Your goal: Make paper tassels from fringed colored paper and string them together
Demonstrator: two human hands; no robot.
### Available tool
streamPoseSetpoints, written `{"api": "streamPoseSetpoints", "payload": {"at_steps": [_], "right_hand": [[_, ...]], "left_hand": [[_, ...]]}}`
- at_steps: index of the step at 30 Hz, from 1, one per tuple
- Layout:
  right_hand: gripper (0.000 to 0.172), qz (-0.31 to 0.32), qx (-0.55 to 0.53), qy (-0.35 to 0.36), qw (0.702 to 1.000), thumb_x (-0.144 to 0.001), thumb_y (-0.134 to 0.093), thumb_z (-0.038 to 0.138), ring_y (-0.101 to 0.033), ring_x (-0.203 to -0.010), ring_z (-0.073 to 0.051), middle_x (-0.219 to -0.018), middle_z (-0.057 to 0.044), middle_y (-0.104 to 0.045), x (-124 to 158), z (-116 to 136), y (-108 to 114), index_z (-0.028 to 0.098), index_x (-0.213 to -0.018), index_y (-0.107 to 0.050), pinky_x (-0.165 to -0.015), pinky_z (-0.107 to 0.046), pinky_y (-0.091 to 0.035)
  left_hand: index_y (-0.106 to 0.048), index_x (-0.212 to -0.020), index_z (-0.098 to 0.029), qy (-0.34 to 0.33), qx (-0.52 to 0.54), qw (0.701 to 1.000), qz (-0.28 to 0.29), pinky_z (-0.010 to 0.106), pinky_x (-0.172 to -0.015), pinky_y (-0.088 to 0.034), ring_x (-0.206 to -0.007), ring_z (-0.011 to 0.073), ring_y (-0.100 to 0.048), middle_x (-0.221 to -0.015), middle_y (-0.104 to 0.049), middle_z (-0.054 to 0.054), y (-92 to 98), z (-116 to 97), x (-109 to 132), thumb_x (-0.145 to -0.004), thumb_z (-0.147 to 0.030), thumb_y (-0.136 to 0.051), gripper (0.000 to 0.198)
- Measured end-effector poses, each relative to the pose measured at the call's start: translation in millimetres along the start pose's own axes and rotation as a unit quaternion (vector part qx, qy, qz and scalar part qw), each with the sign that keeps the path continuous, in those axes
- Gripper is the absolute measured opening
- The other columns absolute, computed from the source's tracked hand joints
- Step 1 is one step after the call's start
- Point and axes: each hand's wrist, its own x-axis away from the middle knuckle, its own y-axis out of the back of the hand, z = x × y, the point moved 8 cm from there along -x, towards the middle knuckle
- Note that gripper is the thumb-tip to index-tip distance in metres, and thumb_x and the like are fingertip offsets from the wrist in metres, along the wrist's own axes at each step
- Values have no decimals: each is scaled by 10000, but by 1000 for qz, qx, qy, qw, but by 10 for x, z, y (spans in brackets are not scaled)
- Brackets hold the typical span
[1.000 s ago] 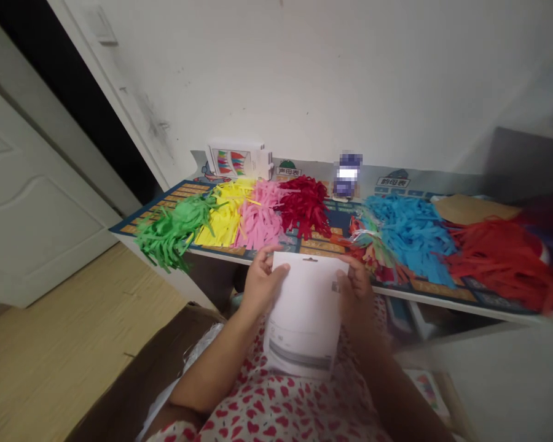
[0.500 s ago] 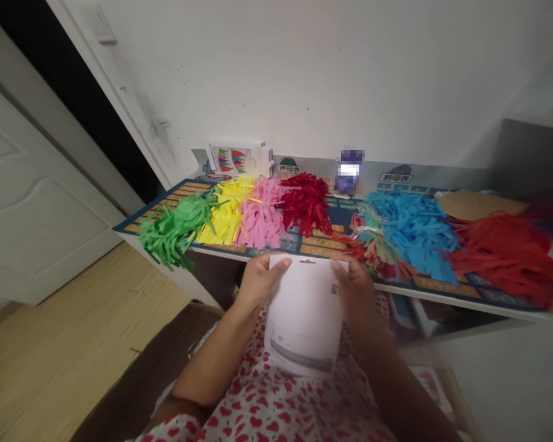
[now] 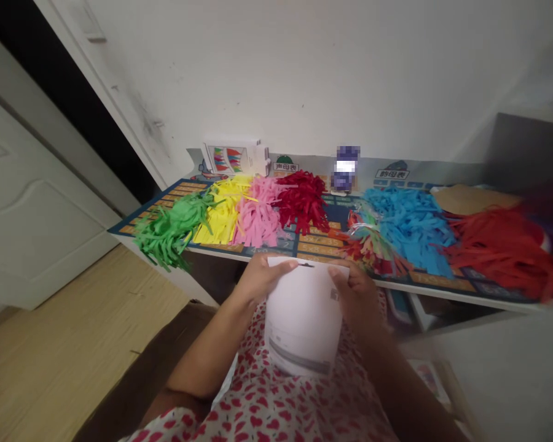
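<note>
A white card (image 3: 304,313) with a slot near its top edge hangs over my lap, held at both upper corners. My left hand (image 3: 265,279) pinches its upper left, the thumb lying flat on the face close to the slot. The upper right corner is between the thumb and fingers of my right hand (image 3: 352,291). Just beyond the card, on the table, are tissue fringe bundles: green (image 3: 172,227), yellow (image 3: 223,212), pink (image 3: 260,215) and dark red (image 3: 304,199). To the right lie a multicoloured bundle (image 3: 373,239), a blue one (image 3: 410,227) and a red one (image 3: 507,252).
A stack of white printed cards (image 3: 235,158) leans on the wall at the table's back left. A pixelated object (image 3: 345,169) stands at the back middle. Brown paper (image 3: 472,199) lies behind the red fringe. An open shelf is under the table, and a white door (image 3: 32,202) is at left.
My left thumb has slid right along the card's top, nearer the slot. Both hands still hold the card. The view has shifted slightly.
</note>
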Motion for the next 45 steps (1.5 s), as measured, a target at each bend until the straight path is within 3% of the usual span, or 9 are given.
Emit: {"api": "streamPoseSetpoints", "payload": {"at_steps": [5,11,17,22,30,33,36,41,45], "right_hand": [[284,95,32,36,994,-795,-597,438,-586,-597,-161,-695,-15,-664,-233,167,-25,167,-780,-679,-518,-231,-425],[229,264,138,151,942,-846,-571,319,-681,-788,-188,-871,-22,-748,-427,548,-236,198,-876,-763,-643,-237,-473],[216,239,201,203,928,-867,-556,273,-693,-883,-209,-939,-10,-749,-348,638,-263,253,-917,-765,-756,-289,-494],[218,240,229,239,913,-890,-548,274,-694,-857,-195,-942,-5,-749,-276,690,-304,261,-932,-762,-730,-269,-485],[228,238,236,273,902,-916,-535,276,-692,-819,-183,-917,3,-750,-200,702,-369,269,-923,-763,-682,-244,-458],[224,243,231,262,905,-899,-540,267,-691,-836,-191,-907,-2,-751,-228,705,-389,259,-908,-763,-704,-257,-462],[226,263,207,221,916,-887,-538,286,-686,-856,-196,-921,-6,-749,-290,685,-398,248,-902,-761,-723,-270,-466],[255,298,198,153,921,-879,-522,301,-667,-733,-172,-800,-5,-739,-361,616,-415,210,-822,-754,-616,-246,-431],[245,292,228,190,909,-882,-529,285,-661,-737,-172,-798,-23,-739,-331,662,-426,207,-814,-752,-605,-243,-399]], "left_hand": [[-751,-758,-89,-21,-20,1000,-1,236,-540,-477,-540,146,-618,-662,-717,60,-36,-61,48,-550,-397,-867,390],[-761,-799,-106,-29,-82,996,14,209,-511,-419,-539,131,-594,-676,-715,51,-71,-115,33,-587,-432,-843,398],[-713,-563,-105,36,-129,986,94,210,-415,-315,-383,92,-456,-450,-600,33,-128,-309,-74,-568,-607,-780,507],[-720,-547,-120,78,-209,952,210,222,-453,-400,-428,115,-520,-517,-658,51,-299,-473,-85,-562,-456,-832,355],[-762,-606,-122,125,-202,943,231,256,-461,-464,-446,167,-589,-557,-699,86,-317,-482,-88,-466,-226,-875,209],[-766,-615,-120,86,-233,945,211,244,-481,-453,-452,157,-584,-558,-696,73,-303,-547,-102,-498,-212,-848,170],[-778,-648,-146,-6,-310,929,201,200,-481,-393,-457,119,-549,-581,-704,30,-315,-650,-81,-608,-241,-773,103],[-787,-700,-205,-236,-469,836,159,212,-561,-362,-571,155,-613,-654,-731,36,-396,-865,107,-750,-262,-666,144],[-778,-724,-232,-314,-500,794,146,262,-722,-428,-735,216,-666,-735,-743,78,-429,-900,255,-786,-339,-649,179]]}}
